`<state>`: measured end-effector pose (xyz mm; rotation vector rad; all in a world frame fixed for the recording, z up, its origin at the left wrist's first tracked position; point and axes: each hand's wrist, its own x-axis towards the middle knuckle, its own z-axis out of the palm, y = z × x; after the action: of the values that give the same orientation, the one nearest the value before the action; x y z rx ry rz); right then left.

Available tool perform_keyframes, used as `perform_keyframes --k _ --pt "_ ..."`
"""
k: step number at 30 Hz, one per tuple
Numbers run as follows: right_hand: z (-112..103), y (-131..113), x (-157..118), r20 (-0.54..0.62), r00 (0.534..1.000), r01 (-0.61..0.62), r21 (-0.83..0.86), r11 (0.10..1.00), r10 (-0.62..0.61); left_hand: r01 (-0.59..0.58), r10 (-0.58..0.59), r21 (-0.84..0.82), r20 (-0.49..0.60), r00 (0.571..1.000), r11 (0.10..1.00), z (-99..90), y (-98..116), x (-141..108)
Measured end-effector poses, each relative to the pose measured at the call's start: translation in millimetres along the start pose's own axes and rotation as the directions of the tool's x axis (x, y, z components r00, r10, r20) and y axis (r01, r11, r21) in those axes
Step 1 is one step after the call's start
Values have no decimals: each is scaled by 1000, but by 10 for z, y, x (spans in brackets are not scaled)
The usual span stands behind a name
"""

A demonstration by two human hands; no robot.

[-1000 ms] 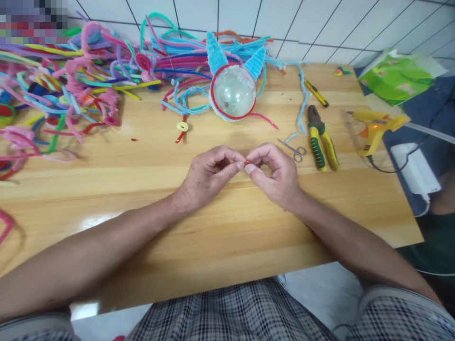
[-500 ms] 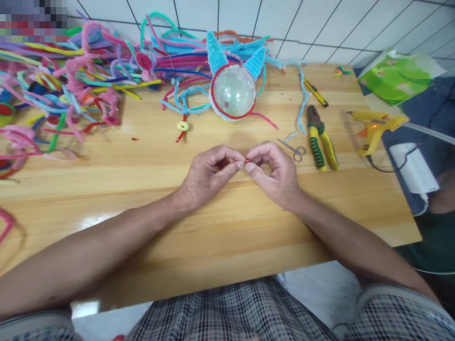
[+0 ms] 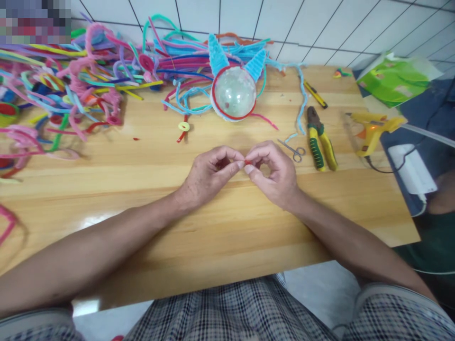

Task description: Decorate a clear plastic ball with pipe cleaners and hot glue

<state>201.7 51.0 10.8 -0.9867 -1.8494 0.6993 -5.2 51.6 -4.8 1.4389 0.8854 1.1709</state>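
Note:
Between the fingertips of both hands is a small red piece, mostly covered; it looks like a bit of pipe cleaner. My left hand pinches it from the left with thumb and forefinger. My right hand pinches its other side, fingers curled. Both hands hover above the middle of the wooden table. Beyond them stands a clear dome with a red rim and two fuzzy blue ears. Small scissors lie just right of my right hand.
Pliers, a yellow cutter and a yellow glue gun lie to the right. A heap of coloured pipe cleaners fills the back left. A green package sits at the right corner. Behind runs a tiled wall.
Both hands stay in nearly the same place, still pinching. Slightly more of the red piece shows between the fingertips. The camera view has shifted a little.

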Motion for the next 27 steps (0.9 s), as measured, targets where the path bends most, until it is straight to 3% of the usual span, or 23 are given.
perform_keyframes --k 27 --pt "1 51 2 -47 980 187 -84 979 -191 21 -19 -64 21 1000 998 -7 -32 25"
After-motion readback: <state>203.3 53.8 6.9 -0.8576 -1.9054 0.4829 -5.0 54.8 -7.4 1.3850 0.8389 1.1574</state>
